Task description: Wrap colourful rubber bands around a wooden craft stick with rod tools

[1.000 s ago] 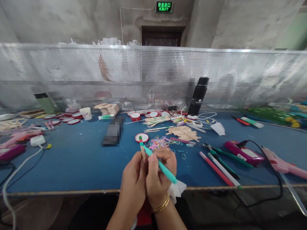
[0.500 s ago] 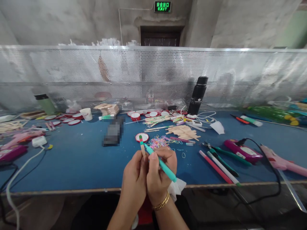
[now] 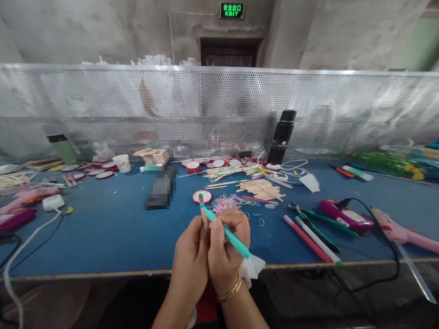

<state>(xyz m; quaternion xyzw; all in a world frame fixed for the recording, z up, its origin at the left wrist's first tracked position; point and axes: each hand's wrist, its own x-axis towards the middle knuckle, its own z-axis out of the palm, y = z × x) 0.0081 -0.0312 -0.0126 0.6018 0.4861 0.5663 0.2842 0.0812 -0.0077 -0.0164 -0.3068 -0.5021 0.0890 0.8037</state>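
Two bare hands, lower centre of frame, side by side and touching. Left hand (image 3: 192,246): thumb and fingers closed on one wooden stick (image 3: 203,214), its coloured end pointing up the frame, green at the tip with a red band below. Right hand (image 3: 228,244): fingers clamped round one turquoise marker (image 3: 236,242), slanting from upper left to lower right, its point at the stick's coloured part. One gold bracelet (image 3: 231,290) on the right wrist.

Just beyond the stick, centre of frame: one red-rimmed white disc (image 3: 207,196), lying apart from the others. Right of it, one heap of small coloured bands (image 3: 224,204) — too tangled to count — with two loose loops (image 3: 261,222) near its lower right. Above the heap, one spread of plain sticks (image 3: 259,189), overlapping, number unclear.

Right of frame: two pens (image 3: 307,239) side by side, one red, one white; one pair of green-handled pliers (image 3: 320,233); one purple device (image 3: 346,216); one pink glue gun (image 3: 398,228) at the edge.

Upright bottles: two — black bottle (image 3: 281,139) right of centre, green bottle (image 3: 65,150) at left. One white cup (image 3: 122,163), left of centre. One lit exit sign (image 3: 232,11), top centre.
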